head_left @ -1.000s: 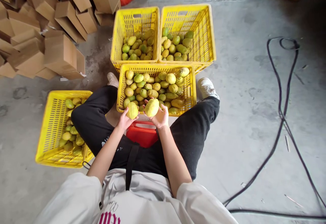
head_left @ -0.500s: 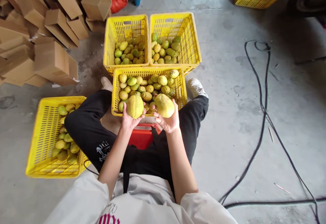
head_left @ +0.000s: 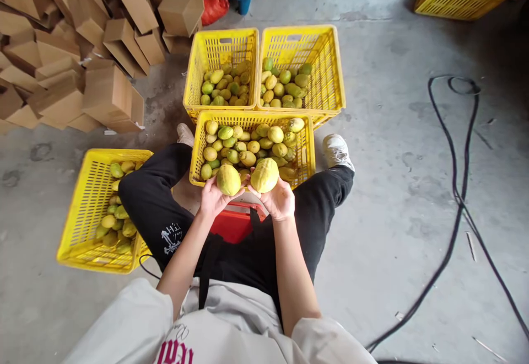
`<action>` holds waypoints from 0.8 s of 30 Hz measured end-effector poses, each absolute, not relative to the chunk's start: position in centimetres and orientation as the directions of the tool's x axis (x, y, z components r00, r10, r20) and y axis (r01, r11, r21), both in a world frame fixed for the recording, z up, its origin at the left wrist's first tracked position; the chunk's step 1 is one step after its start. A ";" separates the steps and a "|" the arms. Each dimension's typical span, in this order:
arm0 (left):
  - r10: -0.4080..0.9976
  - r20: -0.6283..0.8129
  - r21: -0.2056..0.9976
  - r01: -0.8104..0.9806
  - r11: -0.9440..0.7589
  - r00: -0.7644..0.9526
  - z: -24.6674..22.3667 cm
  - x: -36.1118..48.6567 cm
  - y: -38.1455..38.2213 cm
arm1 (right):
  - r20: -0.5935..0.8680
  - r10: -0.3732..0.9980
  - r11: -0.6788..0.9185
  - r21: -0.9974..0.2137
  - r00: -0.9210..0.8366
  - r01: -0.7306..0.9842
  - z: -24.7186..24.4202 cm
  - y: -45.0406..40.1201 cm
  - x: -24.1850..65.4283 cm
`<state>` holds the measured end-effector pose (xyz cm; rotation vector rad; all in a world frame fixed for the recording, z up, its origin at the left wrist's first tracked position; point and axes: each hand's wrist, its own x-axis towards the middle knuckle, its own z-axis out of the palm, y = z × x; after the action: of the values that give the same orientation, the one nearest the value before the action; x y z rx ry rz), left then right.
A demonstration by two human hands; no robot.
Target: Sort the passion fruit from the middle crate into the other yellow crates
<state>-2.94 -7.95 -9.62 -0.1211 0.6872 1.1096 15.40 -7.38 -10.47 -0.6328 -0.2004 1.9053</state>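
My left hand [head_left: 211, 199] is wrapped around a yellow-green papaya [head_left: 228, 180], holding it from below and the side. In my right hand [head_left: 281, 201] is a second papaya [head_left: 264, 175], yellow with ridged skin. The two fruits are side by side, a small gap apart, over the near edge of a yellow crate [head_left: 309, 151]. Inside that crate lie several papayas [head_left: 248, 158], some yellow and some greener. Both hands hide part of its near rim.
Behind stand two more yellow crates [head_left: 187, 77] [head_left: 339, 71] with papayas. Another crate [head_left: 76, 209] sits by my left leg. Cardboard boxes [head_left: 109, 96] are heaped at the left. A red box [head_left: 233, 226] is between my legs. Black cable [head_left: 452, 226] lies on the right floor.
The two papayas have come closer together and turned in my hands, with the right one showing its ridges. The whole view has shifted, so the crates appear further right.
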 end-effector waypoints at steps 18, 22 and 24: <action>0.754 -0.591 0.229 -0.836 0.498 0.287 -9.8 -2.3 -8.4 | -0.346 0.917 -0.321 -0.344 -0.199 -0.882 -11.2 -6.8 15.1; 0.763 -0.595 0.213 -0.866 0.453 0.253 -9.8 -1.9 -8.4 | -0.354 0.915 -0.317 -0.345 -0.191 -0.884 -10.9 -6.9 15.0; 0.768 -0.587 0.213 -0.866 0.452 0.257 -9.8 -1.9 -8.5 | -0.350 0.918 -0.306 -0.332 -0.185 -0.892 -11.0 -6.9 15.0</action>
<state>-1.86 -8.49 -9.79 -0.1644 0.6932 1.1153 15.01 -6.89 -10.99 -0.5769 -0.0615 1.7916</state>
